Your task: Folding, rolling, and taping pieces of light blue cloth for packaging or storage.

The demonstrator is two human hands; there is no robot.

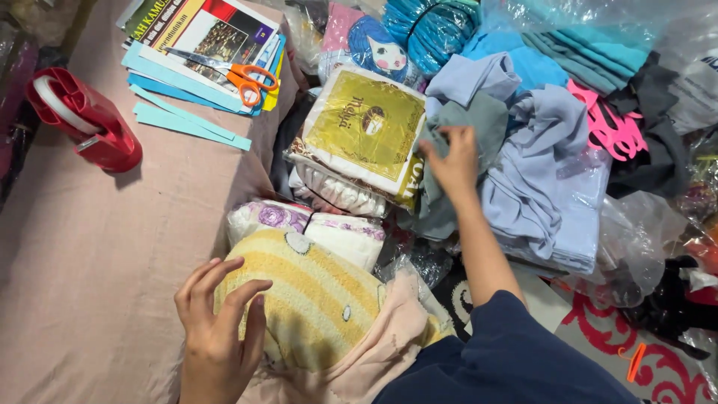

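Note:
My left hand (217,322) hovers with fingers spread beside a yellow striped knitted cloth (314,299) at the bottom middle, close to its left end and holding nothing. My right hand (455,161) reaches forward and pinches a grey-green cloth (467,120) lying on a heap of pale lilac garments (546,172). A flat packet with a gold square label (366,127) lies just left of that hand. Folded white cloths with purple flowers (299,221) sit between the packet and the yellow cloth.
A pink surface (97,247) spreads to the left, bearing a red tape dispenser (86,120), orange-handled scissors (239,75) on booklets, and turquoise paper strips (187,123). Pink plastic hangers (609,127), blue and teal folded fabrics (583,45) and clear plastic bags (636,239) crowd the right.

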